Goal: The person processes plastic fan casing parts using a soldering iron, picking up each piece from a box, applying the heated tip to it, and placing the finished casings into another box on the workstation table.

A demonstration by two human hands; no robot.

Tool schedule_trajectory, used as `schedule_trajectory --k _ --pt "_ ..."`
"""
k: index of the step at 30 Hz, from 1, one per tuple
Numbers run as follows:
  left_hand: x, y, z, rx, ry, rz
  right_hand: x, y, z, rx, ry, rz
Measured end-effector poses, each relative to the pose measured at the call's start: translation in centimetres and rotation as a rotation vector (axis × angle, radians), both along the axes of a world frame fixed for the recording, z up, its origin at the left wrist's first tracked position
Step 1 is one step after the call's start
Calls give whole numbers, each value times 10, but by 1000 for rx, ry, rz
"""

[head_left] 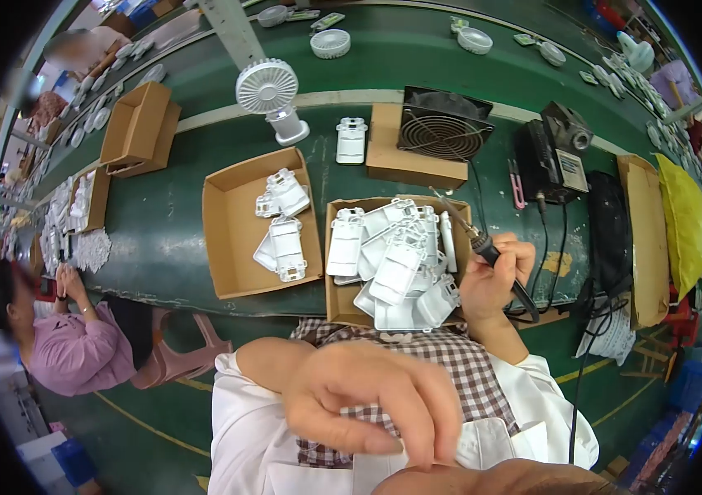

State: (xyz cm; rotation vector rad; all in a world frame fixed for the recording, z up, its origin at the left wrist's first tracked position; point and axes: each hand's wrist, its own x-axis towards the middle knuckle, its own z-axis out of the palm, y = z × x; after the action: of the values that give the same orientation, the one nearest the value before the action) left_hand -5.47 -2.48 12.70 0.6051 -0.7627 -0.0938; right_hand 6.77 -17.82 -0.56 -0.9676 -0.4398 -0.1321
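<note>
My right hand (495, 276) is closed around the black handle of a soldering iron (485, 247), its metal tip pointing up and left over the edge of a cardboard box. That box (333, 299) is filled with white plastic housings (400, 268), lying jumbled. Close to the camera, my left hand (375, 396) is raised in front of my chest, near my face. Its fingers are bent loosely with a gap to the thumb, and nothing shows in them. Left of the full box, a second cardboard box (227, 239) holds several similar housings (287, 247).
A white fan (268, 91) and a single housing (351, 140) stand behind the boxes. A black fan unit (446, 124) rests on cardboard (417, 169). Right are pink-handled tweezers (517, 183), a black soldering station (550, 161) and cables. A co-worker (78, 342) sits at left.
</note>
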Motion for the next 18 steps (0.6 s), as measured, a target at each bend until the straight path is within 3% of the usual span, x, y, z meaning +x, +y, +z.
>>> schedule_trajectory --k 5,16,18 --pt "-7 0 0 -77 169 -178 0 1 2 -31 -9 7" --pt "-5 4 -3 -81 177 -161 0 2 3 -72 -28 30" --pt "-2 7 -11 -66 76 -150 -1 1 5 -104 -23 14"
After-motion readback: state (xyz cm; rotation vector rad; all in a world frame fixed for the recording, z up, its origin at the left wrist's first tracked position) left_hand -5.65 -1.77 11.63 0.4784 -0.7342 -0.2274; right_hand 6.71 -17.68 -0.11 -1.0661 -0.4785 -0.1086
